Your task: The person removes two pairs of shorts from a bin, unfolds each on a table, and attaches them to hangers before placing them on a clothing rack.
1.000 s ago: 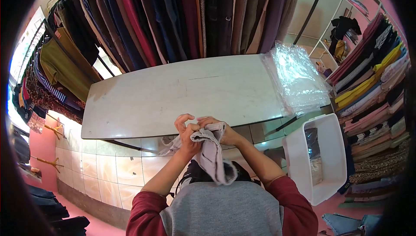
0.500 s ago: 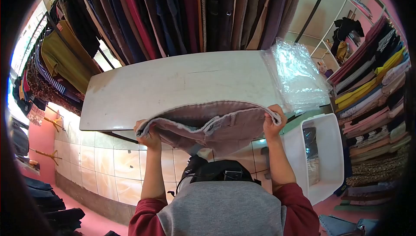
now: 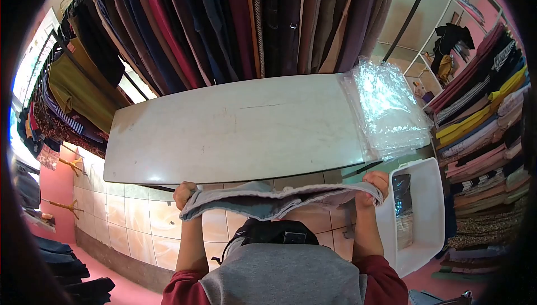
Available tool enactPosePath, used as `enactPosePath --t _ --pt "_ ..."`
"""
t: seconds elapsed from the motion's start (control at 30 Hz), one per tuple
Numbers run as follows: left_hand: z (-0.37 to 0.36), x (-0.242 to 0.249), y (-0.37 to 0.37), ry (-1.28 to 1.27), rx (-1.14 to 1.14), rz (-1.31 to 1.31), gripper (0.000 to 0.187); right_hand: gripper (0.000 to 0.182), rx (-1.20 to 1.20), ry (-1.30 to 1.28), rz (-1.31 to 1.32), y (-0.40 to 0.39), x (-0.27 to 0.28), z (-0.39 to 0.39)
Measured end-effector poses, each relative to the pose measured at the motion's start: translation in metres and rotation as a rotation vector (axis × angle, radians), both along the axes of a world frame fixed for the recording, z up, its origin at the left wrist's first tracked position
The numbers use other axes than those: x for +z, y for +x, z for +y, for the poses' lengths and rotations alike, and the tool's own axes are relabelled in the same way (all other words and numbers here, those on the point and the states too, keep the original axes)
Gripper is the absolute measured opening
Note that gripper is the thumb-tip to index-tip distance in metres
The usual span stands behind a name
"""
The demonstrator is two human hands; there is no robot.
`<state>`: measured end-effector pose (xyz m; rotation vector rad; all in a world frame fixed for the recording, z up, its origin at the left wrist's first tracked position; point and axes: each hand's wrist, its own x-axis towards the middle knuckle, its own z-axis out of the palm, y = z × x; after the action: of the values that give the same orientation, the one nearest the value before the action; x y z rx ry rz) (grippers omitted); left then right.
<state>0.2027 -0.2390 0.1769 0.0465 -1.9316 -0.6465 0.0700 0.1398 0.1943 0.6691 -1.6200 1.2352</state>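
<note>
Your left hand (image 3: 185,194) and right hand (image 3: 373,186) each grip one end of the grey garment (image 3: 279,200), fingers closed. It stretches taut, long axis left-right, parallel to the counter (image 3: 235,131) edge just beyond.

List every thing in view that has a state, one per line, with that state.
Garment: stretched flat between both hands, off the table.
Left hand: shut on the garment's left end.
Right hand: shut on the garment's right end.
Table: bare except at its right end.
Plastic bags: stacked flat on the table's right end.
Bin: open, on the floor, something wrapped inside.
Hanging clothes: on a rail behind the table.
</note>
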Motion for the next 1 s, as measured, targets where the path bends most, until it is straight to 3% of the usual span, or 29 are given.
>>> enactPosePath --t 0.1,0.13,0.2,0.27,0.33,0.37,0.43,0.47,0.5,0.53,0.57,0.6,0.63,0.7,0.77,0.83,0.93,1.0 --pt "-0.014 -0.003 -0.005 0.035 -0.182 0.053 0.029 0.046 0.034 0.012 0.005 -0.004 -0.008 -0.007" --pt "-0.017 -0.002 -0.007 -0.076 -0.069 -0.016 0.031 0.046 0.030 0.010 0.007 -0.008 -0.010 -0.010" --pt "-0.036 -0.006 -0.014 -0.082 -0.229 0.075 0.029 0.047 0.036 0.008 0.042 -0.018 -0.008 -0.018" --pt "-0.059 -0.011 -0.019 -0.043 -0.242 0.053 0.022 0.046 0.055 0.000 0.041 -0.032 0.000 -0.028" --pt "-0.080 -0.012 -0.031 -0.201 0.512 -0.577 0.012 0.041 0.001 0.024 0.162 -0.060 0.015 -0.042" --pt "-0.086 -0.005 -0.047 -0.167 0.396 -0.420 0.009 0.031 0.074 0.121 0.166 -0.077 0.021 -0.044" --pt "-0.089 0.031 -0.105 -0.072 0.173 -0.149 0.009 0.028 -0.020 0.698 -0.070 -0.152 -0.021 -0.016" --pt "-0.108 0.022 -0.134 -0.226 0.198 -0.170 0.018 0.020 -0.178 0.083 0.138 -0.176 -0.010 -0.077" --pt "-0.122 0.023 -0.169 -0.480 0.159 -0.065 0.027 0.013 -0.061 -0.014 0.011 -0.189 0.035 -0.111" --pt "-0.122 0.015 -0.201 -0.234 0.055 -0.051 0.028 0.018 -0.133 0.232 -0.220 -0.214 0.034 -0.123" --pt "-0.111 0.012 -0.222 -0.091 0.270 -0.363 0.028 0.029 -0.196 0.253 -0.250 -0.230 0.028 -0.138" --pt "-0.094 0.012 -0.238 0.090 0.269 -0.385 0.045 0.040 -0.260 0.274 -0.277 -0.241 0.018 -0.153" --pt "-0.121 -0.058 -0.252 -0.047 0.241 -0.537 0.068 0.051 -0.249 0.347 -0.434 -0.237 -0.005 -0.160" --pt "-0.080 -0.097 -0.226 -0.222 0.240 -0.864 0.072 0.069 -0.192 0.569 -0.662 -0.205 -0.071 -0.160" --pt "-0.060 -0.140 -0.191 -0.342 0.037 -1.110 0.075 0.075 -0.090 0.754 -0.779 -0.149 -0.118 -0.155" --pt "-0.051 -0.143 -0.174 -0.214 0.043 -1.086 0.073 0.076 -0.184 0.981 -0.873 -0.102 -0.135 -0.145" --pt "-0.051 -0.134 -0.178 -0.228 0.043 -1.084 0.073 0.073 -0.286 1.139 -0.859 -0.086 -0.150 -0.132" --pt "-0.052 -0.133 -0.185 -0.236 0.014 -1.079 0.072 0.071 -0.323 1.119 -0.881 -0.092 -0.150 -0.132"
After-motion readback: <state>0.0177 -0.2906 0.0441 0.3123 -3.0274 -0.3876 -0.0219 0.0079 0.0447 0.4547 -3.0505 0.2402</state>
